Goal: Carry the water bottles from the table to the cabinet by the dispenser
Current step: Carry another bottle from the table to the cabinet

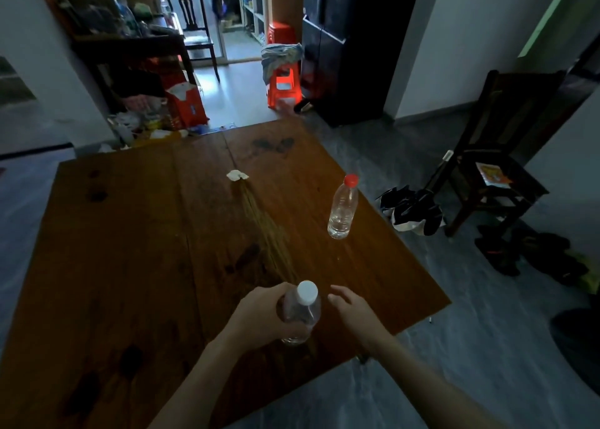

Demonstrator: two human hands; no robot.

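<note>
A clear water bottle with a white cap [303, 311] stands at the near part of the wooden table [146, 250]. My left hand [263, 315] grips its body from the left. My right hand [350, 308] hovers just right of it with relaxed fingers, holding nothing and apart from the bottle. A second clear bottle with a red cap [342, 208] stands upright near the table's right edge, farther away.
A crumpled white tissue [237, 175] lies mid-table. A dark wooden chair [496, 156] stands to the right with bags and shoes on the floor beside it. Beyond the table are a red stool [282, 84], a dark fridge [354, 45] and a cluttered shelf [130, 55].
</note>
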